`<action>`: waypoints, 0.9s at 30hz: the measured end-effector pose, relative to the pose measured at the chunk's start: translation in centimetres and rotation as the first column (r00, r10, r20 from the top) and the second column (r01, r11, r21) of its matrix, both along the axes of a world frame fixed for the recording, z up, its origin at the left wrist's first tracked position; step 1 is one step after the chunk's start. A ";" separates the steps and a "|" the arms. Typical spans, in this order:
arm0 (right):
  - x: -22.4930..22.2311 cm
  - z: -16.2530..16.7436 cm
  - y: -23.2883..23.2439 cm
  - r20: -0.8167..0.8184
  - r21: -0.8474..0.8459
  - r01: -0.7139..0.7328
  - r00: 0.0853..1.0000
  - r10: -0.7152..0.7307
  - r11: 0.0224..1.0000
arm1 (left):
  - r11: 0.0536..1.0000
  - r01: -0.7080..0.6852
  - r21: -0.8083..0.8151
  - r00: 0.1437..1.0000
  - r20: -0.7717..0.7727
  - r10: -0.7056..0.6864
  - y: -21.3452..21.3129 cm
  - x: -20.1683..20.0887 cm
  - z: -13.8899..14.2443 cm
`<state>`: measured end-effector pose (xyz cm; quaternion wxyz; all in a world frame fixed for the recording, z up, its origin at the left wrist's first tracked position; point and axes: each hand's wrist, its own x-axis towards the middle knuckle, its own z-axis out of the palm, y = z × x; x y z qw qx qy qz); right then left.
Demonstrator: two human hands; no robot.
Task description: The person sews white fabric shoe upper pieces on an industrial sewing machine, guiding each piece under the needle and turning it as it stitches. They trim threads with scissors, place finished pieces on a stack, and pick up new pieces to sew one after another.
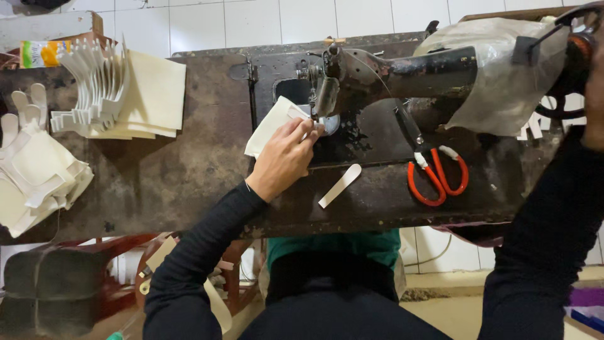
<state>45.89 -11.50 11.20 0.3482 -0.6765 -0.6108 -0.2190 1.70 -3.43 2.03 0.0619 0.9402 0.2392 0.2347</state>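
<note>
Left hand [284, 157] presses a cream piece [270, 123] flat beside the sewing machine [390, 79] needle. Right hand [594, 82] sits at the machine's wheel end, grip indiscernible.

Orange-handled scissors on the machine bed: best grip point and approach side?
Take the scissors by the two orange loops, coming from the near edge of the sewing machine table. The loops lie flat and open toward the person, with bare surface around them; the blades point away, up under the machine arm, which blocks that side.
</note>
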 end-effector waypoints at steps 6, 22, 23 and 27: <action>-1.6 -3.3 -0.9 -0.100 0.005 0.163 0.982 -0.162 0.987 | 0.998 -0.027 0.055 1.000 0.000 0.027 -0.2 0.2 -0.3; -22.6 -7.2 -6.5 -0.192 -0.408 -0.666 0.731 0.655 0.625 | 0.992 0.116 -0.042 0.956 0.277 -0.100 3.0 -0.4 -3.3; -21.9 -7.3 -6.8 -0.206 -0.391 -0.635 0.766 0.609 0.667 | 0.992 0.126 -0.028 0.956 0.269 -0.114 3.4 -0.3 -3.5; -20.5 -7.3 -7.6 -0.175 -0.290 -0.544 0.839 0.515 0.787 | 0.990 0.136 -0.032 0.950 0.289 -0.121 4.0 0.2 -4.4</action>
